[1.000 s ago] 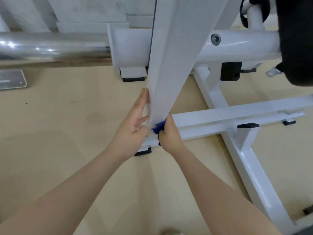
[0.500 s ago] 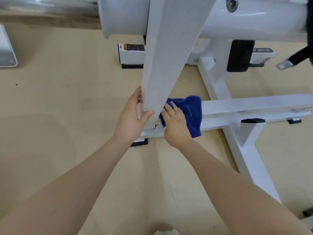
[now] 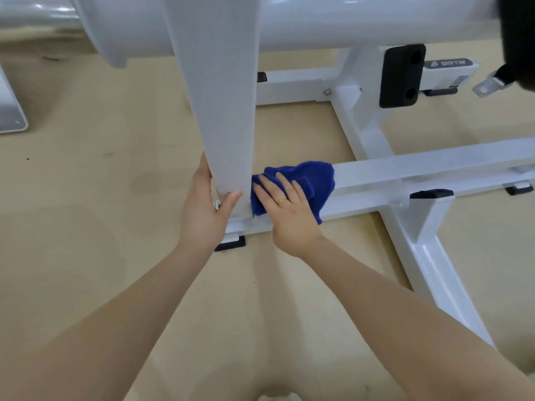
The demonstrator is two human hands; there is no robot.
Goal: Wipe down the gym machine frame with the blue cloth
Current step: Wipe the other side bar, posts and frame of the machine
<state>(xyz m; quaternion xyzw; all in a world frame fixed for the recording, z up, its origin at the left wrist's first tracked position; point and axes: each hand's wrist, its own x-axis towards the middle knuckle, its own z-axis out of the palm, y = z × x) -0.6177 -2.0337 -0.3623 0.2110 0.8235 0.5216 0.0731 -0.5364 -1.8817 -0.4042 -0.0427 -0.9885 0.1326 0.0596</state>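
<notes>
A white gym machine frame fills the view, with an upright post (image 3: 220,111) rising from a low horizontal floor bar (image 3: 419,169). My left hand (image 3: 204,209) grips the bottom of the post, thumb across its front face. The blue cloth (image 3: 312,178) lies bunched on the floor bar right beside the post's base. My right hand (image 3: 285,206) presses flat on the cloth with straight fingers, a ring on one finger.
A thick white tube (image 3: 347,18) crosses overhead at the top. A second white bar (image 3: 434,270) runs toward the lower right. A black rubber block (image 3: 402,75) and a hanging strap buckle (image 3: 489,85) sit at the upper right. Beige floor lies all around.
My right hand came out from behind the post's base and spread the cloth onto the floor bar, fingers now flat. My left hand's thumb wrapped around the post. The view moved closer.
</notes>
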